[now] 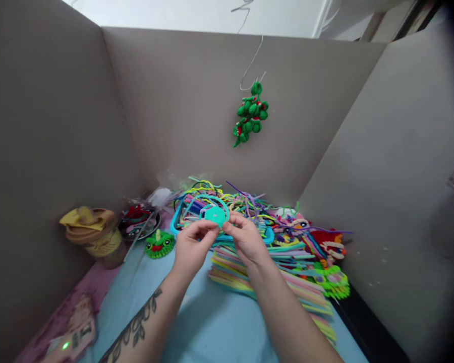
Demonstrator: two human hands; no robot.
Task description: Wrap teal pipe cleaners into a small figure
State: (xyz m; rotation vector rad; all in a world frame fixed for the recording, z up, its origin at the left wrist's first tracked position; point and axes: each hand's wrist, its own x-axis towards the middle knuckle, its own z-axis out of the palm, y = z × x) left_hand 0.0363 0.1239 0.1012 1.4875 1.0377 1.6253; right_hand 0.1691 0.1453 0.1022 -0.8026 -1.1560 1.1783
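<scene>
Both hands meet above the blue table cover [212,322]. My left hand [192,247] and my right hand [245,237] pinch a small teal coiled pipe-cleaner disc [215,216] between their fingertips, left hand at its lower left edge, right hand at its right edge. A thin teal pipe-cleaner loop [212,199] arches up from the disc. Just beneath and beyond the hands lies a heap of coloured pipe cleaners [257,272].
Grey cardboard walls [181,111] enclose the desk on three sides. A green pipe-cleaner cluster [250,115] hangs on a wire hook. A green frog figure [159,244], a tan lidded cup [94,234], a dark dish [139,222] and finished colourful figures [325,247] lie around.
</scene>
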